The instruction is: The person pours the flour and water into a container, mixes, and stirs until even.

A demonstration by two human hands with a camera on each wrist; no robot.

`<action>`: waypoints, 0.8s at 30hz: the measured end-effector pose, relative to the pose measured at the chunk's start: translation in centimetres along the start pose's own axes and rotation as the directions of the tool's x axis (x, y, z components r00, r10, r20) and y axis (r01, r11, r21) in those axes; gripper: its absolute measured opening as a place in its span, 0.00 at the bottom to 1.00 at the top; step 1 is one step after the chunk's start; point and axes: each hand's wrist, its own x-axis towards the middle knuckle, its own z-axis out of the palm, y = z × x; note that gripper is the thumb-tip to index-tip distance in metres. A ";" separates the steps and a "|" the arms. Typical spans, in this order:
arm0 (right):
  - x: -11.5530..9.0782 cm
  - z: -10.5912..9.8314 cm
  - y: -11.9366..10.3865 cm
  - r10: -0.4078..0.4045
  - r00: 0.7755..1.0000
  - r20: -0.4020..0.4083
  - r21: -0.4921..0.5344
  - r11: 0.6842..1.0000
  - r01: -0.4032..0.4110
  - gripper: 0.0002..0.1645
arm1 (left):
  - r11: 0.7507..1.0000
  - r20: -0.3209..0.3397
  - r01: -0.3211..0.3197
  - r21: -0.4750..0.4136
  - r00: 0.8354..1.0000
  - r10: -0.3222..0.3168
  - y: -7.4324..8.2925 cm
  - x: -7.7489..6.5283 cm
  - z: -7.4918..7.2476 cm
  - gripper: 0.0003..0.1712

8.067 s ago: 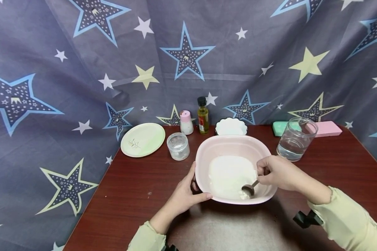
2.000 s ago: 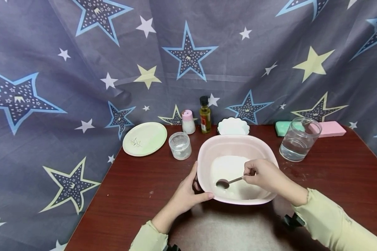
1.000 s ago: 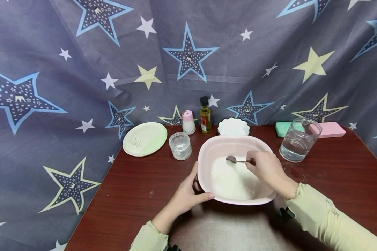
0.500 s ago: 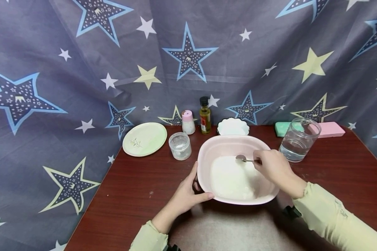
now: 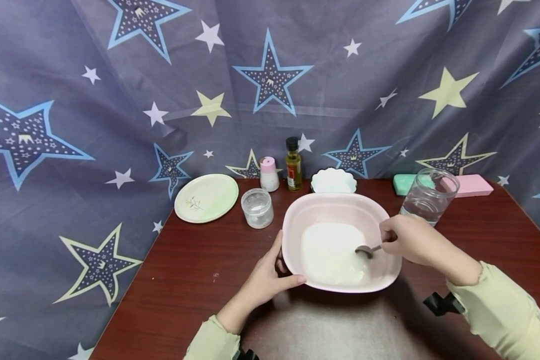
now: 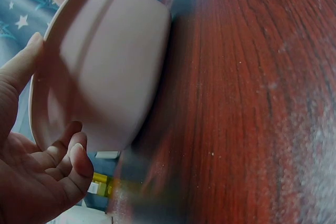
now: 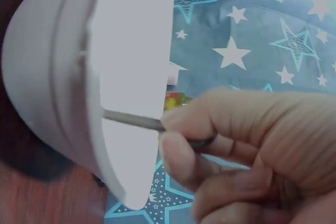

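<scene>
A pale pink basin (image 5: 292,215) stands on the table with a smooth white mass (image 5: 330,250) spread over its bottom; whether this is powder or liquid I cannot tell. My left hand (image 5: 263,280) holds the basin's left near corner, thumb at the rim. In the left wrist view its other fingers (image 6: 79,153) curl by the outer wall. My right hand (image 5: 411,242) pinches the handle of a dark spoon (image 5: 364,251) between thumb and forefinger, over the basin's right side. The spoon's bowl is at the right edge of the white mass. In the right wrist view the basin wall hides the bowl.
Behind the basin stand a plate (image 5: 207,198), a clear jar (image 5: 257,210), a pink-capped shaker (image 5: 268,175), an oil bottle (image 5: 293,165) and a scalloped white dish (image 5: 334,181). A glass of water (image 5: 427,195) is close behind my right hand, before green (image 5: 402,184) and pink blocks (image 5: 470,185).
My right hand has carried the spoon around the basin: from right to near left, to the back, and now back to the right. My left hand keeps its hold on the basin.
</scene>
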 end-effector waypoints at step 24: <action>2.2 5.1 -1.7 -0.103 0.993 -0.055 0.320 0.940 0.115 0.16 | 1.000 -0.029 -0.008 0.005 1.000 0.008 -1.8 0.4 0.6 0.62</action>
